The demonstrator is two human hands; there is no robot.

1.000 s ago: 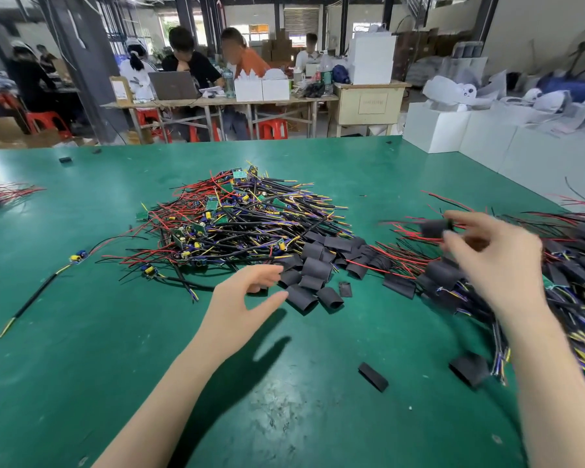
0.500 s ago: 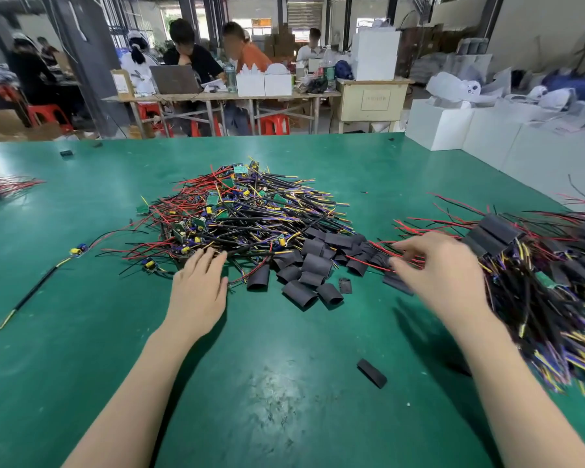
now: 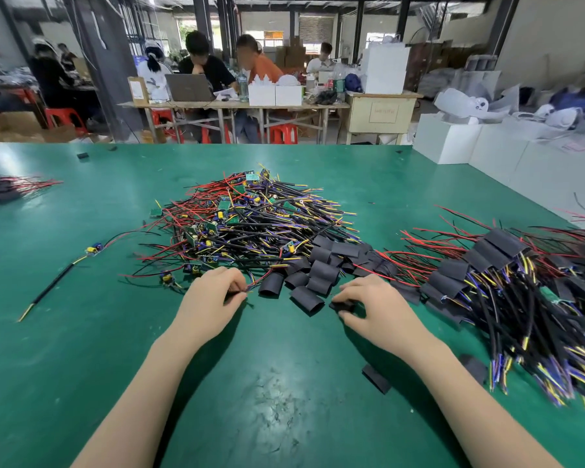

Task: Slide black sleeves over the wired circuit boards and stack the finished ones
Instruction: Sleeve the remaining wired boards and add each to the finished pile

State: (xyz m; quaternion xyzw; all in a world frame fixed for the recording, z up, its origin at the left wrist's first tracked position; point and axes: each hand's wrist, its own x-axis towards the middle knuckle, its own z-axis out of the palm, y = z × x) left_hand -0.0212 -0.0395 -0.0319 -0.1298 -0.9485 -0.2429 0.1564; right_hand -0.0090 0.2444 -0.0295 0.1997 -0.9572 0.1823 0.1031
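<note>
In the head view, the left hand (image 3: 213, 300) lay on the green table (image 3: 81, 332) at the near edge of the pile of bare wired boards (image 3: 247, 221), its fingers curled and pinching the end of a wire bundle (image 3: 250, 288) that ran away from it toward the far right; the board on that bundle could not be made out. The right hand (image 3: 372, 309) rested just right of it, thumb and fingers pinching a flattened black sleeve (image 3: 342, 305) whose long axis lay roughly left to right along the table top. Loose sleeves (image 3: 321, 275) were heaped between the two hands and the pile, several standing open like short tubes. The finished stack (image 3: 507, 285) filled the table's right side, its sleeved ends toward the far side and its wire tails fanning toward the near right edge. One single board with a long lead (image 3: 93, 248) lay apart near the left edge, pointing toward the near left corner.
</note>
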